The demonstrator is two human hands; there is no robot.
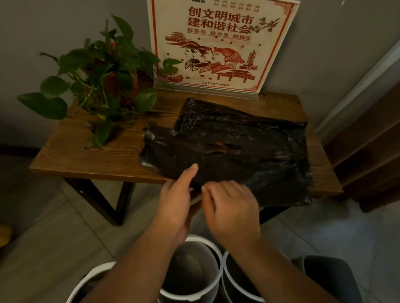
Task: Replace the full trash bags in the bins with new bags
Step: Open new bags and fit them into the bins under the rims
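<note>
While the left hand (177,203) pinches the front edge of the black bag stack (237,144), thumb on top, the right hand (233,209) curls its fingertips there; whether it grips is unclear. Clinging sheets may lift together or slide off the desk's (100,157) front edge toward the bins (187,267).

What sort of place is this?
Probably a hallway corner in a public or commercial building: a civic slogan poster stands on a wooden table beside a potted plant, with white bins on the tiled floor.
</note>
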